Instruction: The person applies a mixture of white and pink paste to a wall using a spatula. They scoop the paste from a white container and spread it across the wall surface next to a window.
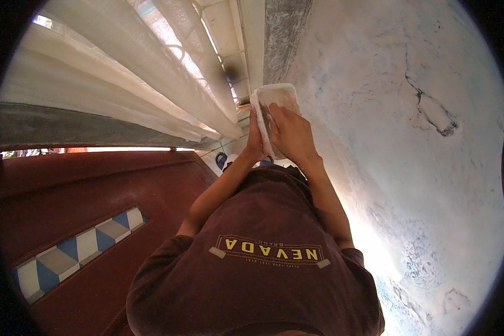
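The person keeps 2 bare hands close together, in front of the dark maroon shirt (246, 210). Between them is a whitish rectangular thing (286, 92) with rounded corners; its exact kind I cannot tell. It is tilted, with its long rim on the left side.

The left hand (255, 136) has straight fingers, held together, and lies along the outer left side of this thing. Its thumb is hidden, so I cannot tell how firmly it grips. The right hand (293, 134) is partly closed, with bent fingers over the broad face of the thing. Its fingertips are not clear, and I cannot tell if they pinch something.

Beyond the hands, on the far left, hang pale curtains (145, 73). Nearer on the left is a dark red panel (103, 187) with a strip (78, 246) of blue, white and grey shapes. At the right is a pale wall (375, 112) with bluish patches and dark cracks. Dark blue footwear (220, 160) shows left of the hands.
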`<action>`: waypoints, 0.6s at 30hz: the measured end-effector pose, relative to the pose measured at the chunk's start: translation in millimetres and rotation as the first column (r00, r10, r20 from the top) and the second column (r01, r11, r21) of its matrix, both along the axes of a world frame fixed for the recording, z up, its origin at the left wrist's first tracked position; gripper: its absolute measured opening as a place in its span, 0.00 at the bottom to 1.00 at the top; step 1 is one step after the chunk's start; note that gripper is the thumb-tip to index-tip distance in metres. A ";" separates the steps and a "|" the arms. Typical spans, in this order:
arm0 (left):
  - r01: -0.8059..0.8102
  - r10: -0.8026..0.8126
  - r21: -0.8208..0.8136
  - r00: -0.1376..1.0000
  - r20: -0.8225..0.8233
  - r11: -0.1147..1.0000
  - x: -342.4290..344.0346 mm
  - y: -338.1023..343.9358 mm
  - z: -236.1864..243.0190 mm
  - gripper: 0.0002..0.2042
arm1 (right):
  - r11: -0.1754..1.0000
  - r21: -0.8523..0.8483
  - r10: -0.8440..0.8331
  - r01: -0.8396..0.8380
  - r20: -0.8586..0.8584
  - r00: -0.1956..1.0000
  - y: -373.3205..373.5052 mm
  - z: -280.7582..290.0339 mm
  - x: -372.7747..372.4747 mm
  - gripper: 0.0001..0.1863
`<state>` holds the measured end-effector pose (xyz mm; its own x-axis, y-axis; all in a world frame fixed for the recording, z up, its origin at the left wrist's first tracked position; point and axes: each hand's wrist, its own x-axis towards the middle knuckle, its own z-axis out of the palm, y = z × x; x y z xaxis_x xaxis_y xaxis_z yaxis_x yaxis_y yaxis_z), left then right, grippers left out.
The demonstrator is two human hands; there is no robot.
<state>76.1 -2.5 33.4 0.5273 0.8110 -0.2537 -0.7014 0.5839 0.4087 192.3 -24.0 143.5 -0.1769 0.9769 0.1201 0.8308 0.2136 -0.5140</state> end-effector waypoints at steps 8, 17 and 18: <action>0.043 -0.044 -0.073 0.999 -0.002 0.996 2.2 -1.8 5.0 0.41 | 0.966 0.165 -0.186 0.197 -0.077 0.979 5.6 -8.4 4.1 0.14; -0.002 0.003 -0.011 0.993 0.114 1.000 -4.0 7.2 -6.8 0.43 | 0.970 -0.059 -0.244 0.237 -0.259 0.935 3.8 34.5 20.7 0.15; 0.090 -0.081 -0.004 0.912 0.402 0.996 -2.9 9.0 -14.2 0.44 | 0.977 -0.043 -0.214 0.210 -0.212 0.954 2.5 27.4 18.0 0.13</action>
